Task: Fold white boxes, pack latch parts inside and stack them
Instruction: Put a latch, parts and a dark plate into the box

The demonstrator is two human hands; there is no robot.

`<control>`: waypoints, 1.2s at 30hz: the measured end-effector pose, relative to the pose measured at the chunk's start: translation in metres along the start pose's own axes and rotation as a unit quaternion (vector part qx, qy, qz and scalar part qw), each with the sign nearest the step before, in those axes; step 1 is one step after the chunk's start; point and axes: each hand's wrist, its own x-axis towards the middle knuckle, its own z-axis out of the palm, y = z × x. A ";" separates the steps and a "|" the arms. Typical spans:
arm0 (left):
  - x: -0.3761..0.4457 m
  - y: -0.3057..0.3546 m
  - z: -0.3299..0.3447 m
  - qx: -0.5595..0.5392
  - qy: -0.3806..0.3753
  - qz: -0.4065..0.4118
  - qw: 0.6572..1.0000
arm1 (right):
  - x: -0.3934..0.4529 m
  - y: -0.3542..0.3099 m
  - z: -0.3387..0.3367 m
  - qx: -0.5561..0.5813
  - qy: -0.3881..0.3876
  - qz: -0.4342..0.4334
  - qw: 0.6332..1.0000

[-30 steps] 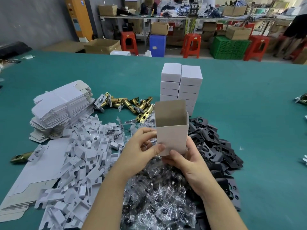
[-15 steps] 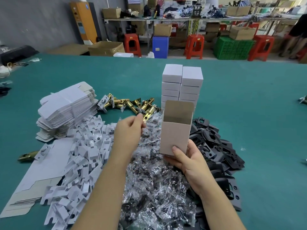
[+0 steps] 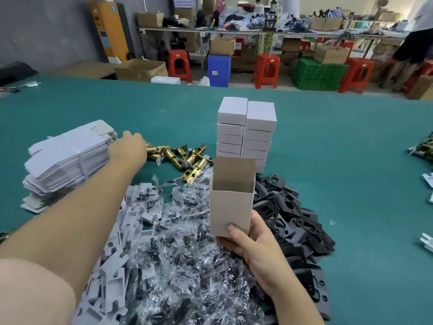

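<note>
I have the open white box [image 3: 230, 208] upright in my right hand [image 3: 254, 248], held above the heap of clear plastic packets [image 3: 187, 266]. The thumb lies flat on the near face close to the bottom edge, and the other fingers curl under and behind the base, so the box is pinched from below. Its top is open, one flap standing up at the back, the brown inside showing.

My left hand [image 3: 131, 144] is stretched out far to the left and forward, over the near end of the brass latch bolts [image 3: 185, 158], beside the stack of flat box blanks [image 3: 70, 158]. It is blurred and seen from behind, so I cannot tell whether the fingers are spread or pinching a latch.

Just behind the open box stand the finished boxes [image 3: 246, 130], two closed white columns touching side by side on the green table [image 3: 339, 160]. To the right of the box lies a pile of black plates [image 3: 288, 214]. To the left of the plastic packets, under my left forearm, is a heap of white card inserts [image 3: 112, 266].

Beyond the table's far edge are red stools [image 3: 267, 69], a green crate [image 3: 318, 73], a blue bin [image 3: 219, 69] and cardboard cartons [image 3: 140, 69] on the floor.
</note>
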 end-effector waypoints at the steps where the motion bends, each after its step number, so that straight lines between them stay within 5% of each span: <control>1: 0.004 0.000 0.002 0.008 -0.007 -0.001 1.000 | 0.000 0.001 -0.001 -0.005 -0.001 0.001 1.000; 24: 0.022 -0.011 0.006 0.009 -0.024 0.054 0.998 | 0.003 0.000 -0.001 -0.031 -0.014 -0.005 0.999; 29: 0.003 0.003 -0.026 -0.085 0.011 0.094 0.992 | 0.003 -0.002 0.000 -0.025 -0.014 -0.004 1.000; 32: -0.038 0.021 -0.054 -0.159 0.041 0.183 0.969 | 0.002 -0.004 -0.001 -0.001 -0.006 -0.002 1.000; 36: -0.116 0.046 -0.060 -0.141 -0.040 0.348 0.926 | 0.001 -0.005 -0.004 0.073 0.013 -0.001 0.997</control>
